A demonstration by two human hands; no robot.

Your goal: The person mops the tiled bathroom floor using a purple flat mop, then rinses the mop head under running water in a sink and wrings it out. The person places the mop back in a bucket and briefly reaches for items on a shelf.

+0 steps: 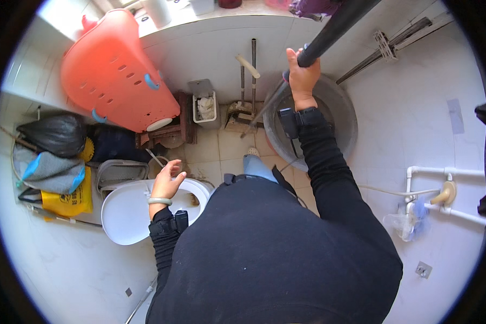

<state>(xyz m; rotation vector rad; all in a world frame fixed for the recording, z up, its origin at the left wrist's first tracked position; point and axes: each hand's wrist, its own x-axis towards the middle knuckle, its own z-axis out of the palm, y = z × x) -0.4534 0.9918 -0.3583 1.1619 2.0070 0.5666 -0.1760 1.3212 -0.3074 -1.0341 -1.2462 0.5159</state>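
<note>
My right hand (303,79) is closed around a long dark pole (336,34). From the grip, the pole's thick black end rises towards the top right. Its thinner grey lower part slants down-left towards the tiled floor; what its tip touches I cannot tell. Below my right forearm stands a large round grey tub (350,117), its inside partly hidden by the arm. My left hand (166,186) is held over the white toilet bowl (202,194), holding nothing, with its fingers loosely apart. The toilet lid (123,212) is raised, and brown matter shows in the bowl.
A coral plastic bathtub (117,73) leans upright above a dark red wooden stool (186,117). A small white bin (216,109) holds crumpled tissue beside a dustpan (237,123). Bags (54,135) crowd the left corner. White pipes (459,172) with a tap run along the right wall.
</note>
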